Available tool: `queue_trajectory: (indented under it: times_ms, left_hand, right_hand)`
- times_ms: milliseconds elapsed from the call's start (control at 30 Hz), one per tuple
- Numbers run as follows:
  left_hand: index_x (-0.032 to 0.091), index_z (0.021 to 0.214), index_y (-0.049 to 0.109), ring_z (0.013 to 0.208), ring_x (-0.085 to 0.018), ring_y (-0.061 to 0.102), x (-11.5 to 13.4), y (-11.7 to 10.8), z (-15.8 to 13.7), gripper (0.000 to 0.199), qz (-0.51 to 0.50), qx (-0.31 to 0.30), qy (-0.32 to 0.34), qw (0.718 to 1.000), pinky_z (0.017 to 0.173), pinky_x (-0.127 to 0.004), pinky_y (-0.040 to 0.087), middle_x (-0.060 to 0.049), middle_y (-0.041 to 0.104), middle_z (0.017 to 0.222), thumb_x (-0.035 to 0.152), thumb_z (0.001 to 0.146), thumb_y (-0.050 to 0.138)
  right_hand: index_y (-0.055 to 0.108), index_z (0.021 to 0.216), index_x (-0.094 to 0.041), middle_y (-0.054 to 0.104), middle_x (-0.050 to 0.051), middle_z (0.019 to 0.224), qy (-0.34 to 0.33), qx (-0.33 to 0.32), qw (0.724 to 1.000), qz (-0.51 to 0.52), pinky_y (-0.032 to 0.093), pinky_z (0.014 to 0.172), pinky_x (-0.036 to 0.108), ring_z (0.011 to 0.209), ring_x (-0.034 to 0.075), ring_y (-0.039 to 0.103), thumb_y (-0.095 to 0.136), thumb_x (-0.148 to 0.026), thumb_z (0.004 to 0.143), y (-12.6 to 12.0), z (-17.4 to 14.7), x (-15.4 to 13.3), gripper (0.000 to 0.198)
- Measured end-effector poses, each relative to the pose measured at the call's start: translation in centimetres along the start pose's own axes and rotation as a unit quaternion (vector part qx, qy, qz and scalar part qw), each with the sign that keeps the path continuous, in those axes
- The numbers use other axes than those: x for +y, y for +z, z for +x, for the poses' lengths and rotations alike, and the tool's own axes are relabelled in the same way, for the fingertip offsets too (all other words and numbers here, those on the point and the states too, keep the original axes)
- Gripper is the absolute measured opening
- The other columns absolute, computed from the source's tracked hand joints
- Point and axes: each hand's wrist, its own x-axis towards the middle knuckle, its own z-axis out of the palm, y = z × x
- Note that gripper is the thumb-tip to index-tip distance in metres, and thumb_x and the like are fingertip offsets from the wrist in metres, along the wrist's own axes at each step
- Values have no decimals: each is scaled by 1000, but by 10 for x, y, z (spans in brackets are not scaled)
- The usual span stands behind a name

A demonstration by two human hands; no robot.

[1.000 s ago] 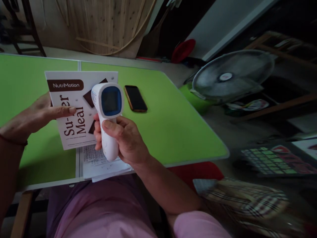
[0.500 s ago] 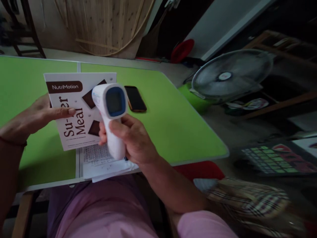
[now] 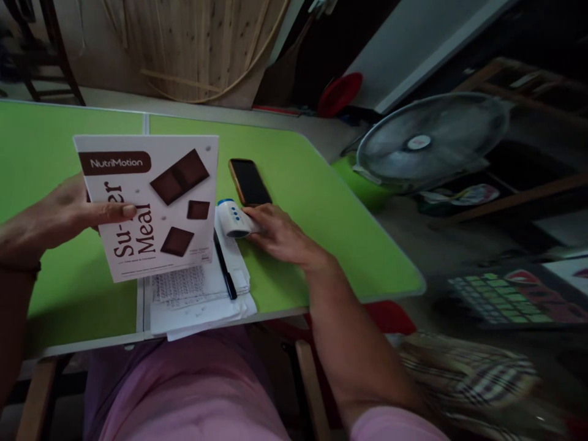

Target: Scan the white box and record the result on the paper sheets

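My left hand (image 3: 68,208) grips a white and brown NutriMotion box (image 3: 179,138) by its left side, thumb across the printed front, and holds it up over the table. Chocolate pieces are pictured on that face. My right hand (image 3: 285,236) is closed around the handle of a white infrared thermometer (image 3: 233,219), which lies on its side at table level, its blue buttons facing up. Just beyond it lies a smartphone (image 3: 250,182) in an orange-brown case. Handwritten papers (image 3: 197,312) sit under the box, with a black pen (image 3: 225,269) on them.
The green folding table (image 3: 358,257) has a metal seam near its middle. A standing fan (image 3: 432,141) is beyond its right end, near a green bin (image 3: 361,184). Plaid cloth (image 3: 478,367) lies at the lower right, by a red seat (image 3: 390,316).
My right hand has moved the thermometer from upright in front of the box, right and down to the table by the phone, tipping it sideways. The box stays nearly still.
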Motion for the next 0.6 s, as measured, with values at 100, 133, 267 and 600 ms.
queue_trajectory:
  times_ms: [100,133,267,600]
  left_hand:
    - [18,111,73,84,-25,73,-14,-7,0,41,7,17,-3,1000,68,-31,62,-5,76,93,39,77,81]
    - [17,108,74,83,-25,73,-18,-9,0,40,12,27,-6,1000,69,-32,63,-5,76,92,38,75,83]
    - [14,106,72,84,-25,73,-17,-11,-1,42,24,112,-6,993,69,-32,62,-5,77,97,34,72,85]
    - [17,118,60,115,-18,63,-25,-3,9,76,54,260,85,960,104,-40,56,6,69,124,49,58,94]
  right_hand:
    - [60,128,-22,66,12,108,-13,8,998,-63,50,88,49,101,30,61,62,-20,81,7,-1,0,47]
    - [59,128,-21,67,12,109,-13,6,997,-75,50,87,49,100,30,61,60,-20,81,7,0,-1,47]
    - [57,131,-19,65,14,117,-6,-4,996,-86,49,91,50,108,33,59,56,-18,79,4,-2,-1,52]
    - [69,103,-18,71,8,91,-65,189,980,-7,56,71,35,77,20,66,56,-18,85,-4,-4,-37,22]
